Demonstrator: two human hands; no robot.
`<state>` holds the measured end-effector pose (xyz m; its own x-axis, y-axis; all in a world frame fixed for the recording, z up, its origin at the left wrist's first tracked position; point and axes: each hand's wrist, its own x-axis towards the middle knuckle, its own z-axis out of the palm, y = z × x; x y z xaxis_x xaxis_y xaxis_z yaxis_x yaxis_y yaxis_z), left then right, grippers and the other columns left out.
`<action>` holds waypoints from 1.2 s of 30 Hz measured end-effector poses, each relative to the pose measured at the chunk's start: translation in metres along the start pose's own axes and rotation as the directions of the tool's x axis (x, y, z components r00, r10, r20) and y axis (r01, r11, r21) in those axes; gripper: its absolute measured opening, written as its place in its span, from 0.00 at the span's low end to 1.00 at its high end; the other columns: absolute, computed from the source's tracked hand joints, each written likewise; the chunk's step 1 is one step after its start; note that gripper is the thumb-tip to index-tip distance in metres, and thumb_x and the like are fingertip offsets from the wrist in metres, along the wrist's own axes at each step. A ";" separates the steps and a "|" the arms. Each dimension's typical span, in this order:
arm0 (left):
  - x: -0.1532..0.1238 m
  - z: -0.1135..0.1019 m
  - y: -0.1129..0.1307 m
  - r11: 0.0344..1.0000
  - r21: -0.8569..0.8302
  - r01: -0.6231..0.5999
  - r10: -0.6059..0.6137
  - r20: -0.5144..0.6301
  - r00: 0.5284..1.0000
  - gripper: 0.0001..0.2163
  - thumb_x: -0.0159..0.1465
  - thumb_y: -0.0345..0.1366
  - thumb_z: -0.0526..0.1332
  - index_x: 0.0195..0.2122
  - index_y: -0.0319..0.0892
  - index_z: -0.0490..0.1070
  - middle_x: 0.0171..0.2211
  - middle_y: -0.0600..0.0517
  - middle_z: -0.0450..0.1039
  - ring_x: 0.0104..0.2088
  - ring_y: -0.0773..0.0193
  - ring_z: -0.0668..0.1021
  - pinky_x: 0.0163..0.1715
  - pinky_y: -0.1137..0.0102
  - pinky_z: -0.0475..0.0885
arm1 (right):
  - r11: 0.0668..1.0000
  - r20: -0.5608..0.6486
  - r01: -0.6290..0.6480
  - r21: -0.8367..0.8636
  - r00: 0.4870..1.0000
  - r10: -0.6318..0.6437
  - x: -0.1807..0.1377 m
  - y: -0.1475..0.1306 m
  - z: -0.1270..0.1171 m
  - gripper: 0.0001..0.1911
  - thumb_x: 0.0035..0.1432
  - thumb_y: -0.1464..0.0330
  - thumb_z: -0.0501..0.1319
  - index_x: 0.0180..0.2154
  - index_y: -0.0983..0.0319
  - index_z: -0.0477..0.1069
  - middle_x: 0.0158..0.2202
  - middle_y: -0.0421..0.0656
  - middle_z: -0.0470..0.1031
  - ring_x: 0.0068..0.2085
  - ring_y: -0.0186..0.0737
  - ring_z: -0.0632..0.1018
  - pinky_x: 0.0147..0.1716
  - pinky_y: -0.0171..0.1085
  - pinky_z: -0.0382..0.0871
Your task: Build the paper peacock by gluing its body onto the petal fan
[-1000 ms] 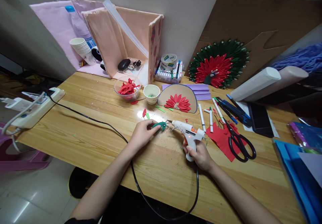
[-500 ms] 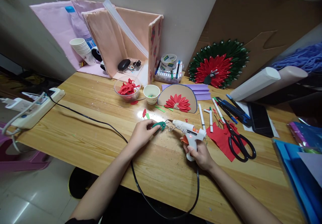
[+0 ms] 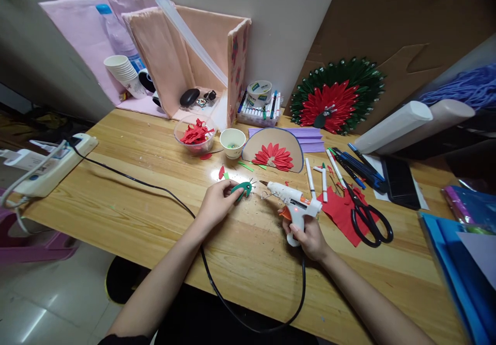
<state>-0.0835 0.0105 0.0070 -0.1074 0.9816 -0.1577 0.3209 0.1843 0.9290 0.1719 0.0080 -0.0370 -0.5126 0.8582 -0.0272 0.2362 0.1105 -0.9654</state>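
Between the thumb and fingers of my left hand (image 3: 217, 203) is a small green bird-shaped cutout (image 3: 243, 190) with an eye and thin dark prongs at its end. My right hand (image 3: 308, 235) is wrapped around a white glue gun (image 3: 291, 200) with an orange trigger and a lit red light. The gun's nozzle points at the cutout, a short gap apart. Behind them stands a cardboard semicircle (image 3: 281, 139) with red petals (image 3: 272, 157) fanned at its base. A white paper cup (image 3: 232, 143) and a clear bowl (image 3: 187, 147) of red scraps are to its left.
The gun's black cord (image 3: 157, 188) loops across the table to a power strip (image 3: 58, 164). At right lie black scissors (image 3: 366, 219), red paper (image 3: 343, 216), markers (image 3: 324, 185) and a phone (image 3: 401, 182). A green and red petal fan (image 3: 337, 97) leans on cardboard behind.
The nozzle has drawn back a little to the right from the cutout. My left hand has shifted slightly left and tilted the cutout upward.
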 end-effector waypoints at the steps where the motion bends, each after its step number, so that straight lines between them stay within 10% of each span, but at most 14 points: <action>1: 0.000 0.000 0.000 1.000 -0.007 0.003 -0.003 -0.001 1.000 0.11 0.58 0.41 0.60 0.35 0.38 0.73 0.29 0.50 0.75 0.28 0.65 0.74 0.31 0.71 0.67 | 1.000 0.009 0.005 0.018 1.000 -0.006 0.000 0.000 0.000 0.23 0.58 0.54 0.52 0.45 0.66 0.67 0.22 0.39 0.64 0.21 0.33 0.64 0.20 0.33 0.59; 36: -0.002 -0.001 0.005 1.000 -0.003 0.008 -0.008 0.018 1.000 0.10 0.58 0.41 0.60 0.33 0.39 0.74 0.27 0.50 0.75 0.27 0.64 0.73 0.30 0.71 0.66 | 1.000 0.062 -0.005 -0.006 0.998 0.005 0.002 -0.002 -0.001 0.17 0.59 0.54 0.51 0.36 0.62 0.63 0.24 0.39 0.64 0.23 0.34 0.65 0.22 0.34 0.60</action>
<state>-0.0824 0.0098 0.0119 -0.0931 0.9809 -0.1708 0.3171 0.1918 0.9288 0.1710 0.0095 -0.0348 -0.5613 0.8262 -0.0484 0.2439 0.1092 -0.9636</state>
